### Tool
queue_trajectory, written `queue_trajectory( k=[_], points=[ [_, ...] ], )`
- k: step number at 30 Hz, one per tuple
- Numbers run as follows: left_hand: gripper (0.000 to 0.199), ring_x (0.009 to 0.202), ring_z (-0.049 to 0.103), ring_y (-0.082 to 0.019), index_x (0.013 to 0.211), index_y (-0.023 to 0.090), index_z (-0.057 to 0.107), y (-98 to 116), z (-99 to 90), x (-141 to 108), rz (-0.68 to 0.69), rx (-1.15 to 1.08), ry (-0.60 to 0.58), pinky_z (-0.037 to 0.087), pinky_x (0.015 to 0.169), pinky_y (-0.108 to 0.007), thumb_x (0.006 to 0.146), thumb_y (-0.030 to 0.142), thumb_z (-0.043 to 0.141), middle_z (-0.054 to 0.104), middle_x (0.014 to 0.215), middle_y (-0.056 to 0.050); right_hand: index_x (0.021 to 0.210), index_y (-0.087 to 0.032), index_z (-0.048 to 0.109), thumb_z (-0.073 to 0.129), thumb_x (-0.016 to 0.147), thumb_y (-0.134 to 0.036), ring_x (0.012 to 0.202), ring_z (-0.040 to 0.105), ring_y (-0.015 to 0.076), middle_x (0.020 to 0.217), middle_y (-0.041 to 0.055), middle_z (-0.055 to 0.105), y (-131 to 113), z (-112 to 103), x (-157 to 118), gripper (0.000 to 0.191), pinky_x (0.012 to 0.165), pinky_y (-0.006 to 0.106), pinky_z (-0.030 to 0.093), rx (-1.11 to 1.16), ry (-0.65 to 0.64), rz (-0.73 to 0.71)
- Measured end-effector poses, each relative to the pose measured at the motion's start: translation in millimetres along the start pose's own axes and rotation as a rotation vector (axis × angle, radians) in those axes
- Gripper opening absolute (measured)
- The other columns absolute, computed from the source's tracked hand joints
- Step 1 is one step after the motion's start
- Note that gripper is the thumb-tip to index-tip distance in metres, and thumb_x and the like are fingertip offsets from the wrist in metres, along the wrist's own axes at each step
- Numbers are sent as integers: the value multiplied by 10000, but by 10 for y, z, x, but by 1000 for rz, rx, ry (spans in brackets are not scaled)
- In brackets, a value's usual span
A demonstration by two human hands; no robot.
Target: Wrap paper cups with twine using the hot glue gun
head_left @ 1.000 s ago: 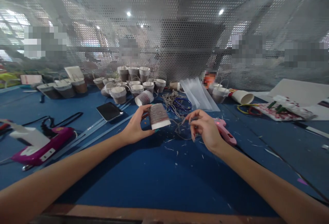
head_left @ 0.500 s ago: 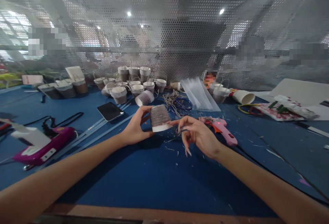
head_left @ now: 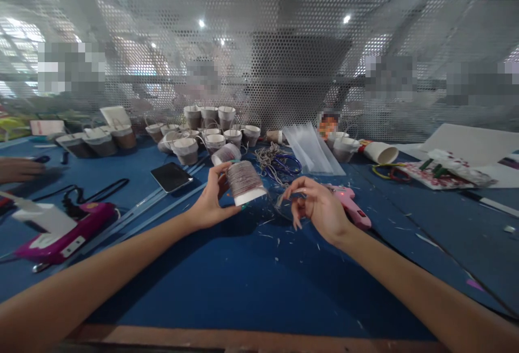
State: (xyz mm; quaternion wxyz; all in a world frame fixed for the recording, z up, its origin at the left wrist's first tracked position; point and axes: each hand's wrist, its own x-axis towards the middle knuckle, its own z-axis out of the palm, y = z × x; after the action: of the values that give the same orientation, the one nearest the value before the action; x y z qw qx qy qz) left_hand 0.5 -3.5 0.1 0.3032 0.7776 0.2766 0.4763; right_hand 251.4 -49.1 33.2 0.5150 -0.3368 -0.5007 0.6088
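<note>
Left hand (head_left: 213,201): holding the wound cup (head_left: 244,179) between thumb and fingers, gripping it by its side.
Wound cup: hanging tilted just above the blue surface (head_left: 251,288), wearing grey-brown cord around its wall, showing a bare white band at the lower end.
Right hand (head_left: 320,207): hovering right of the cup, fingers curling, gap narrow; loose cord (head_left: 279,201) running near the fingertips, can't tell if they're pinching it.
Cord tangle (head_left: 270,159): lying behind the hands, next to a blue loop (head_left: 290,164).
Pink glue gun (head_left: 352,206): lying right of the right hand, partly hiding behind it, showing a red light.
Tipped cup (head_left: 225,153): lying on its side behind the left hand.
Cup group (head_left: 186,150): standing farther back, some cups stacking up.
Phone (head_left: 171,177): lying left of the left hand.
Power strip (head_left: 68,239): sitting at left, carrying a white adapter (head_left: 45,218).
Co-worker's hand (head_left: 19,170): reaching in at the left edge.
</note>
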Motion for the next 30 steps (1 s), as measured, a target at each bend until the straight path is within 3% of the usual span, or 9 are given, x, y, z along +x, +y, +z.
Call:
queue_trajectory(
  k=[3,6,11,15,19,22,25,27,30],
  points=[
    [915,1253,490,-326,1403,270,158,35,-10,-11,-56,-18,-78,415,1052,-522,686,230,725,395,1364,-161,829,-181,550,503,778,-294,453,583,115,839,53,685,-3,42,-40,132,421,262,483,-74,-200,68],
    [887,1245,498,-336,1407,250,174,54,-15,-16,-76,-40,-151,415,1047,-532,702,220,710,433,1347,-175,920,-179,563,501,782,-305,484,619,114,906,58,687,7,60,-61,197,456,248,489,-112,-288,117],
    [834,1241,505,-331,1337,249,160,60,-26,-14,-50,-35,-215,416,1044,-524,695,176,687,425,1345,-175,959,-178,567,495,791,-325,519,632,108,1065,89,659,17,49,-69,235,481,249,499,-115,-317,135],
    [818,1311,418,-344,1312,220,180,82,-33,-1,-53,21,-264,396,1062,-527,684,214,704,343,1384,-192,982,-177,568,493,804,-347,554,632,105,1149,112,620,24,42,-73,258,454,227,492,-160,-340,182],
    [770,1322,403,-323,1312,216,233,63,-26,-1,-66,99,-230,374,1082,-521,710,260,711,356,1390,-183,1010,-192,556,475,830,-378,581,629,102,1227,125,586,32,39,-67,271,446,218,498,-188,-374,209],
    [841,1307,417,-333,1364,217,212,23,-20,-9,-105,204,-204,353,1083,-552,696,265,721,395,1383,-178,1020,-206,543,488,833,-392,593,634,101,1259,118,565,39,45,-60,269,457,222,510,-209,-369,224],
    [923,1304,424,-334,1418,212,160,4,-18,-1,-97,242,-178,327,1099,-560,677,234,712,406,1388,-173,971,-197,543,468,844,-416,561,618,100,1126,90,611,65,36,-52,265,438,223,489,-226,-338,206],
    [908,1301,427,-336,1418,202,189,8,-18,14,-70,271,-146,317,1106,-559,664,207,695,410,1389,-172,865,-189,534,386,878,-463,461,540,94,824,38,624,82,8,-45,312,389,216,423,-278,-272,118],
    [815,1277,452,-334,1364,186,287,15,-18,36,-51,320,-100,333,1101,-547,646,177,671,436,1357,-163,709,-213,458,392,879,-468,436,420,109,538,-27,446,68,-64,-27,314,421,237,354,-693,16,-152]
  ],
)
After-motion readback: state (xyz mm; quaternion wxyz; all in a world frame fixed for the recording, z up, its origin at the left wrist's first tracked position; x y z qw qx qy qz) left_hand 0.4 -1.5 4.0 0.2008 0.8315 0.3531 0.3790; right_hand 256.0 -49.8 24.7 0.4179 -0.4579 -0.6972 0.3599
